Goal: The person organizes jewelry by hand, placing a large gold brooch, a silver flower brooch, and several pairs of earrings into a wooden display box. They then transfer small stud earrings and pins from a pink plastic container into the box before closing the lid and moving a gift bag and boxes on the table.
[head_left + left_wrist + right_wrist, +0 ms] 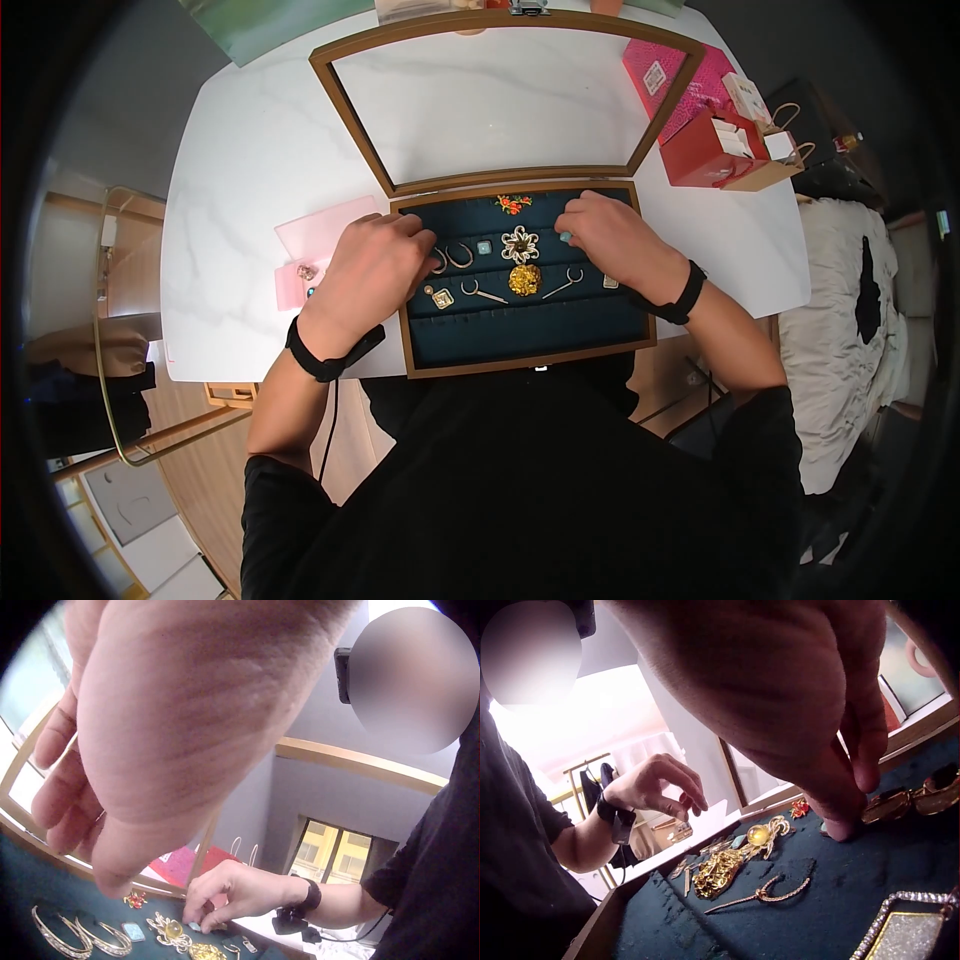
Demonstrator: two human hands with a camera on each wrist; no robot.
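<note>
Jewelry tray [520, 345] beneath both hands, fingers curled.

No legible text, label or number on any box, bag or jewellery piece.

Small turquoise stone piece [566, 238]: pinched at the fingertips of the right hand [620, 240], low over the dark teal velvet of the jewellery case [520, 340], just right of the flower-shaped gold brooch [519, 243]. Pale blue-green, mostly hidden by the fingers. Two hoop earrings [452, 258] lie flat in the velvet row right beside the left hand's [375, 270] fingertips; whether touched, can't tell. Case open, lid tilted back beyond both hands.
</note>
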